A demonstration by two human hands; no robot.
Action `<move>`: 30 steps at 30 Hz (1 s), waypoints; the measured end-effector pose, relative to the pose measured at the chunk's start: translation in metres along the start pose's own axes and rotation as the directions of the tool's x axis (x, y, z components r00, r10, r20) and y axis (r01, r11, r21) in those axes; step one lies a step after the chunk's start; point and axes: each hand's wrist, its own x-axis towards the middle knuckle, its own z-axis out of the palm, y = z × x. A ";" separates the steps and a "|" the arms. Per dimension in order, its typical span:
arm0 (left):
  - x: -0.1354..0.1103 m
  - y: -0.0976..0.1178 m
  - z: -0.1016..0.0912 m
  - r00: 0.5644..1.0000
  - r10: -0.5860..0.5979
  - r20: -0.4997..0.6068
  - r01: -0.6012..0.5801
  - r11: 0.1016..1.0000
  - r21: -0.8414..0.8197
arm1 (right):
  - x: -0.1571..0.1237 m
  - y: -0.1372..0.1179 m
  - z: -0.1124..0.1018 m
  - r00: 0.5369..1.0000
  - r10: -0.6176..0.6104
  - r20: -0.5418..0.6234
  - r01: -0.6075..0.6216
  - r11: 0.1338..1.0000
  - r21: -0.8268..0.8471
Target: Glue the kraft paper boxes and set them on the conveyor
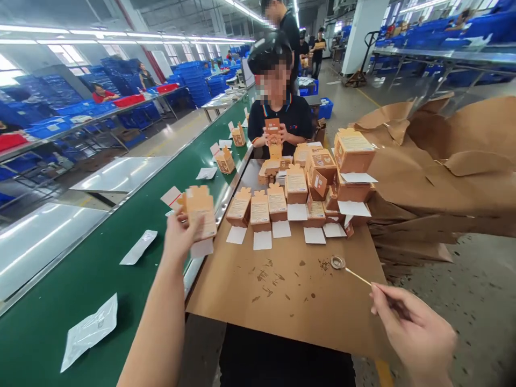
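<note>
From my remote station, the head camera gives me a clear working picture, and I'm taking the counter (282,306), covered with a kraft cardboard sheet, as my landmark. My left hand (180,239) is just off the counter's left edge, above a green conveyor belt (80,317). Its fingers (192,226) are clenched on a tan cardboard box (200,212) with a printed label. A white card (201,248) sits right below that box, though I can't tell whether it is being held.

My right hand (413,328) is just off the counter's near right corner, with its fingers (377,293) pinched on a thin wooden stick (357,275). The stick's long axis runs up and left from those fingers over the counter, and its far end meets a small metal ring (337,262) lying on the sheet. My right hand is much nearer the ring; my left is well apart from it.

Toward the counter's far end, tan boxes (278,207) stand in rows with white cards (262,240) before them. Past that end, a person in a dark polo shirt (278,121) holds another box (273,131) in both hands. Crumpled kraft paper (443,161) is heaped to the counter's right.
</note>
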 end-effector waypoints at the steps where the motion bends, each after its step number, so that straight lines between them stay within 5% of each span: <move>1: -0.018 -0.002 -0.009 1.000 -0.017 0.001 0.017 0.993 -0.114 | 0.006 0.004 0.004 0.999 -0.042 0.025 0.043 0.997 -0.059; 4: -0.077 -0.013 -0.012 0.988 -0.111 0.107 0.142 0.925 -0.352 | 0.019 0.016 0.019 0.985 -0.136 0.106 0.149 0.981 -0.126; 7: -0.129 -0.028 0.018 0.928 -0.196 0.318 0.318 0.861 -0.397 | 0.024 0.026 0.031 0.976 -0.129 0.176 0.152 0.980 -0.125; 10: -0.155 -0.040 0.053 0.840 -0.226 0.493 0.420 0.846 -0.328 | 0.025 0.035 0.035 0.970 -0.085 0.229 0.116 0.985 -0.125; 13: -0.158 -0.044 0.072 0.786 -0.247 0.567 0.446 0.861 -0.244 | 0.023 0.035 0.030 0.974 -0.069 0.216 0.095 0.989 -0.114; 17: -0.154 -0.042 0.076 0.780 -0.249 0.574 0.439 0.871 -0.218 | -0.002 0.008 0.034 0.979 -0.074 0.192 0.065 0.996 0.054; 23: -0.155 -0.041 0.076 0.780 -0.221 0.586 0.407 0.890 -0.206 | -0.060 -0.039 0.089 0.878 -0.153 0.453 0.007 0.951 0.308; 30: -0.160 -0.037 0.077 0.763 -0.203 0.613 0.410 0.886 -0.216 | -0.069 -0.030 0.119 0.860 -0.146 0.489 -0.005 0.956 0.294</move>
